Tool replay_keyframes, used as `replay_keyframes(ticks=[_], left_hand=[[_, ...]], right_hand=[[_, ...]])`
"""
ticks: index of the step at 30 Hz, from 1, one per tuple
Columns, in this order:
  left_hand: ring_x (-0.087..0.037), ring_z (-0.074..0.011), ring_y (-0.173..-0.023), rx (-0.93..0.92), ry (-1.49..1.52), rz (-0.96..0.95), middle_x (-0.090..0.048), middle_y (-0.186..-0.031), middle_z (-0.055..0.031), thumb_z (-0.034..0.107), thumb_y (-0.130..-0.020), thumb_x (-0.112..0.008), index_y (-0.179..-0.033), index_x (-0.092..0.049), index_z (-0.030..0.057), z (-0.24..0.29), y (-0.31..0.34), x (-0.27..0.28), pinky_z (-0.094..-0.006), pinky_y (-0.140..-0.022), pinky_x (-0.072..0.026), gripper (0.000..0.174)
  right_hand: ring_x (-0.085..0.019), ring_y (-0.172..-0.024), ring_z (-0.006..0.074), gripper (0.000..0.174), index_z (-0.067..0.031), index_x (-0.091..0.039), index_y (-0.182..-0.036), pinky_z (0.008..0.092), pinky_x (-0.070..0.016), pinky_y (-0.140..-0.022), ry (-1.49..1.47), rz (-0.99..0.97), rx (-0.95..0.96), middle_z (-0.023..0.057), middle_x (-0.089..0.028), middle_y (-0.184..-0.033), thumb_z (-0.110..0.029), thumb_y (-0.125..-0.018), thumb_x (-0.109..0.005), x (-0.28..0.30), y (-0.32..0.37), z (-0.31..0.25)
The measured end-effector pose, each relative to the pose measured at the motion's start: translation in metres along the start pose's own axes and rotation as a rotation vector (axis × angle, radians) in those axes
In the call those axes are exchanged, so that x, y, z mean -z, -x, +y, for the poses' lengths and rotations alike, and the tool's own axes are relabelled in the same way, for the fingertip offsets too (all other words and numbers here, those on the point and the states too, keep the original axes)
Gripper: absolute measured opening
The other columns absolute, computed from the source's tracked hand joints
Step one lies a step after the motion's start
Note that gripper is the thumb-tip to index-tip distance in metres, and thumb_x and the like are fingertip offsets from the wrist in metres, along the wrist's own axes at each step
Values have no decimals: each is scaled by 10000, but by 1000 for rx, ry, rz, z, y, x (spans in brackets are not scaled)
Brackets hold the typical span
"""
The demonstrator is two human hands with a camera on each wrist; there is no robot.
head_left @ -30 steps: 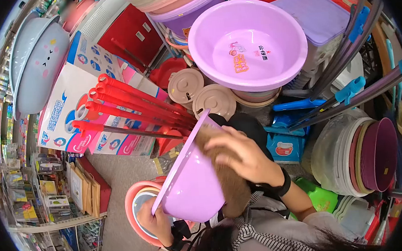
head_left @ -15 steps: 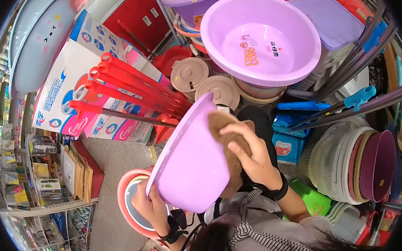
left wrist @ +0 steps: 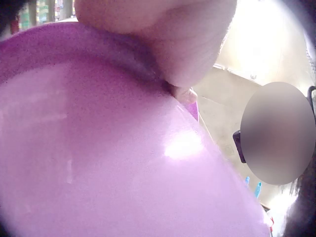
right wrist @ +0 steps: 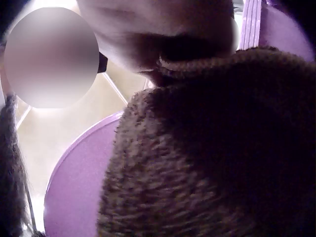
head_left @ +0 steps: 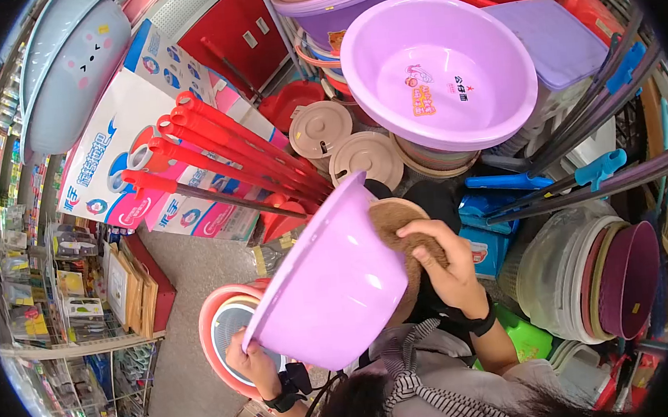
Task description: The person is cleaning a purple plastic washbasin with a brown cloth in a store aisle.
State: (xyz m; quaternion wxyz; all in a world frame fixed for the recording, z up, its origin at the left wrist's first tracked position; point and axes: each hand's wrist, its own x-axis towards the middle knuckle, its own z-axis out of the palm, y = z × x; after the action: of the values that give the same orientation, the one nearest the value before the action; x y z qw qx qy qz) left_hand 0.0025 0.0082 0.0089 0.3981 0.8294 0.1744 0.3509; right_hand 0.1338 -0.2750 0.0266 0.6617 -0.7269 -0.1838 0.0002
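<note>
My left hand (head_left: 254, 365) grips the rim of a light purple plastic basin (head_left: 324, 288), which is tilted on its side in front of my body. In the left wrist view the thumb side of that hand lies along the rim, and the basin's smooth outer wall (left wrist: 98, 163) fills the lower part. With my right hand (head_left: 452, 266) I hold a brown fuzzy cloth (head_left: 398, 223) against the basin's outer side, toward its base. Folds of the cloth (right wrist: 153, 163) hang down from the fingers in the right wrist view, covering part of the basin (right wrist: 74, 182).
Another purple basin (head_left: 440, 67) sits on a stack ahead. Red-handled poles (head_left: 228, 154) lean at the left by printed cartons (head_left: 122, 162). Stacked tubs (head_left: 582, 267) and blue dustpans (head_left: 498, 203) stand at the right. A shelf of small goods (head_left: 81, 291) lines the left side.
My right hand and the cloth have moved right and slightly down along the basin's outer side, their earlier blur gone. The held basin has shifted right in the view; my left hand keeps its rim.
</note>
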Motion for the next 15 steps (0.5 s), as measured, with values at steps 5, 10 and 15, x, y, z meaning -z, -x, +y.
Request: replay_keyframes(ticks=[5, 10, 15], left_hand=[[-560, -109, -832, 219, 90, -56, -610, -906, -67, 635, -909, -439, -1014, -583, -66, -2, 4, 6, -244, -704, -446, 723], [-582, -140, -863, 285, 328, 77, -605, -986, -92, 538, -972, -412, -1049, -550, -47, -22, 9, 1, -272, -774, -483, 606], [-614, -151, -889, 423, 416, 15, -640, -1034, -79, 639, -840, -523, -1163, -554, -60, -19, 9, -18, -284, -777, -506, 771]], right_hand=[[-625, -1000, 236, 229, 6, -588, -1119, 315, -467, -882, 39, 143, 6, 132, -646, -1080, -106, -919, -581, 14, 11, -4], [-602, -977, 194, 214, 3, -583, -1113, 283, -440, -879, 4, 328, 13, 110, -631, -1067, -91, -921, -575, 16, 11, -5], [-604, -954, 206, 203, -2, -585, -1099, 294, -447, -864, 68, 289, 6, 113, -624, -1038, -67, -907, -577, 21, 5, -11]])
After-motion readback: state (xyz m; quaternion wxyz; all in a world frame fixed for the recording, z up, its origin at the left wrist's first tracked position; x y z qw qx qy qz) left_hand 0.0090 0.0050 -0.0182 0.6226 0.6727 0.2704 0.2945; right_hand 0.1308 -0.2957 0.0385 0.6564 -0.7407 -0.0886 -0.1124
